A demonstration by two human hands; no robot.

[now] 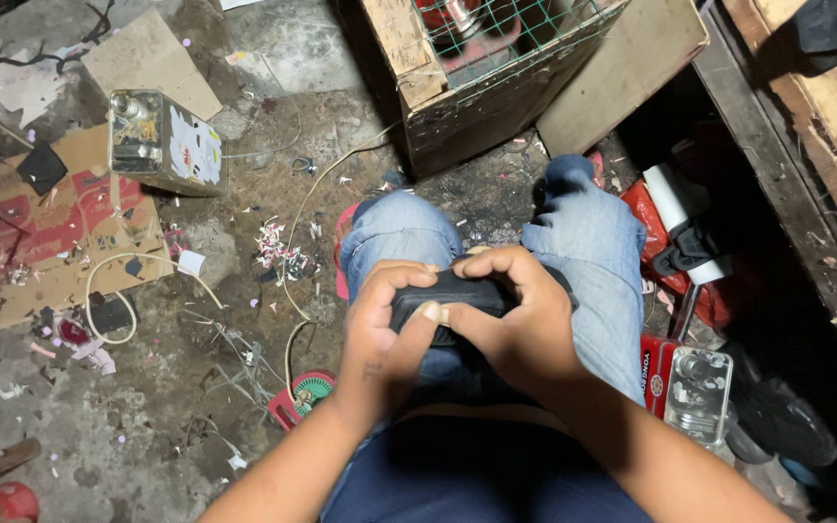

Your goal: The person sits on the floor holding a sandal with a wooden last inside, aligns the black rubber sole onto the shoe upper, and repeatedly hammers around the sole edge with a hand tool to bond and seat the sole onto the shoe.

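The person sits low with knees [496, 242] up, and both hands meet just above them. The left hand [385, 324] and the right hand [515, 315] hold a small black thing [448, 295] between them. It lies flat across the lap, close to the body, likely so the person can look right down on it and keep it steady.

The left grip is wrapped around the left end, with the thumb pressed on the front. The right grip is curled over the right end, fingers on top, and its thumb meets the left thumb near the middle. Both grips are pinched tight on the black thing.

The black thing is dark and dull, long and a bit rounded. It may be soft or rubbery, but most of it is hidden by the fingers, so its kind is hard to tell.

The floor [147, 426] is dirty, with bits of paper and thin wires on it. A metal box [162, 140] stands on flat cardboard [21, 232] to the left. A wooden crate [477, 77] with green mesh stands ahead. A clear jar [697, 392] stands by the right leg.
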